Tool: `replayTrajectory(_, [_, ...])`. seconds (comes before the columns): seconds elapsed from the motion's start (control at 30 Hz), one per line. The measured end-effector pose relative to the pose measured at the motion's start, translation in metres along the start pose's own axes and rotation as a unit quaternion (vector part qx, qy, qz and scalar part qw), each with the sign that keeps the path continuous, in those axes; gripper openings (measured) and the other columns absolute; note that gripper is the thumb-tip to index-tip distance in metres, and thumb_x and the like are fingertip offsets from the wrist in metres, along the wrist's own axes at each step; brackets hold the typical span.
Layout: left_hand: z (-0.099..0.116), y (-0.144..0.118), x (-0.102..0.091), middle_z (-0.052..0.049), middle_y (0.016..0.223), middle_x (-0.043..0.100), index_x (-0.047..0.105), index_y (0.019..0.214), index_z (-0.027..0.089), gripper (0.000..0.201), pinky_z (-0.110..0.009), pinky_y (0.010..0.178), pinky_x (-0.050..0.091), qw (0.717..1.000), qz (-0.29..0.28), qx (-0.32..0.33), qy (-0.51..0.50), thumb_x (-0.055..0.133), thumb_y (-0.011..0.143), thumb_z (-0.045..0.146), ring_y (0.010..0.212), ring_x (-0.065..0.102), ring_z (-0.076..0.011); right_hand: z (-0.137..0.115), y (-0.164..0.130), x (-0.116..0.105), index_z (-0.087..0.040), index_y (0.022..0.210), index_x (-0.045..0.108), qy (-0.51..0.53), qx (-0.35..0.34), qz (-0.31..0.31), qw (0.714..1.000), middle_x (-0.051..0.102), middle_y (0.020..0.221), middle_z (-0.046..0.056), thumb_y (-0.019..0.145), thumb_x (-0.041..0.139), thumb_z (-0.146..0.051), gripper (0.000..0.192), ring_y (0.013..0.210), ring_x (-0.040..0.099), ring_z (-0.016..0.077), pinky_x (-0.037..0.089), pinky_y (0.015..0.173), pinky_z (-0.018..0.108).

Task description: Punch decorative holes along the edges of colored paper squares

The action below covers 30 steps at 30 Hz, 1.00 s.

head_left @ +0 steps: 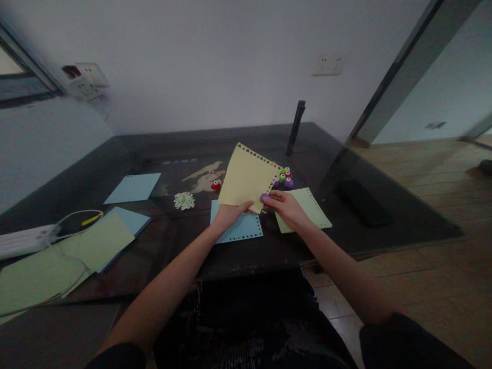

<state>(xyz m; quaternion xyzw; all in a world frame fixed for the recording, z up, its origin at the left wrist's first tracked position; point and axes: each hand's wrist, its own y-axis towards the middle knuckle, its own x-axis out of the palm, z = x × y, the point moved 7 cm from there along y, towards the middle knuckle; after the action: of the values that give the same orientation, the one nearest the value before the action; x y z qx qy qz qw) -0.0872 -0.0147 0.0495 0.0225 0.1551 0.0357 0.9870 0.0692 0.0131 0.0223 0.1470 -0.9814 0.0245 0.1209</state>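
Observation:
My left hand (233, 215) grips a pale yellow sheet of paper (248, 177) by its lower edge, thumb on top. The sheet is raised above the table and tilted, with a row of small punched holes along its upper and right edges. My right hand (286, 206) is closed around a small purple craft punch (264, 198), set at the sheet's right edge near the lower corner. Beneath my hands lies a light blue sheet (242, 230) with holes along its edges. Right of it rests a pale green sheet (307, 205), also with holes, partly behind my right hand.
Several colourful punches (285, 178) cluster behind the raised sheet; a red one (216, 185) sits left of it. A pile of paper cut-outs (184, 201), a blue sheet (134, 187), green sheets (69, 256), a power strip (26, 242), a black upright stick (295, 128) and a dark flat object (363, 202) surround them.

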Motion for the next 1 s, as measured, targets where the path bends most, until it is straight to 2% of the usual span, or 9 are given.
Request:
replayTrajectory(0.13, [0.0011, -0.0011, 0.0007, -0.006, 0.063, 0.070, 0.065, 0.069, 0.016, 0.002, -0.035, 0.079, 0.055, 1.000, 0.000, -0.011, -0.003, 0.064, 0.070, 0.016, 0.075, 0.068, -0.0231, -0.0001, 0.0002, 0.0002, -0.021, 0.080, 0.068, -0.002, -0.004, 0.002, 1.000, 0.069, 0.089, 0.005, 0.061, 0.080, -0.033, 0.026, 0.080, 0.062, 0.0181, 0.050, 0.082, 0.038])
replayTrajectory(0.27, [0.0011, -0.0018, 0.0014, -0.007, 0.066, 0.071, 0.066, 0.075, 0.015, 0.004, -0.037, 0.083, 0.053, 1.000, -0.002, -0.021, -0.003, 0.064, 0.071, 0.015, 0.078, 0.069, -0.0238, -0.0005, 0.0000, 0.0011, -0.020, 0.080, 0.068, -0.004, -0.006, 0.000, 1.000, 0.069, 0.087, 0.005, 0.061, 0.079, -0.034, 0.025, 0.078, 0.062, 0.0174, 0.049, 0.081, 0.037])
replayTrajectory(0.63, [-0.0052, 0.0001, 0.0020, -0.005, 0.069, 0.072, 0.066, 0.089, 0.014, 0.018, -0.034, 0.079, 0.053, 1.000, 0.004, -0.011, -0.015, 0.064, 0.071, 0.015, 0.067, 0.069, -0.0208, 0.0056, 0.0020, -0.0007, -0.020, 0.078, 0.069, 0.021, 0.002, 0.005, 1.000, 0.069, 0.085, 0.004, 0.058, 0.081, -0.033, 0.027, 0.076, 0.061, 0.0159, 0.049, 0.077, 0.033])
replayTrajectory(1.0, [-0.0049, 0.0004, 0.0028, -0.008, 0.079, 0.073, 0.065, 0.096, 0.011, 0.025, -0.037, 0.082, 0.054, 1.000, 0.004, -0.016, -0.021, 0.064, 0.072, 0.015, 0.076, 0.069, -0.0224, 0.0066, 0.0027, -0.0011, -0.019, 0.079, 0.067, 0.018, 0.005, 0.006, 1.000, 0.068, 0.085, 0.004, 0.059, 0.080, -0.033, 0.028, 0.077, 0.061, 0.0159, 0.048, 0.078, 0.034])
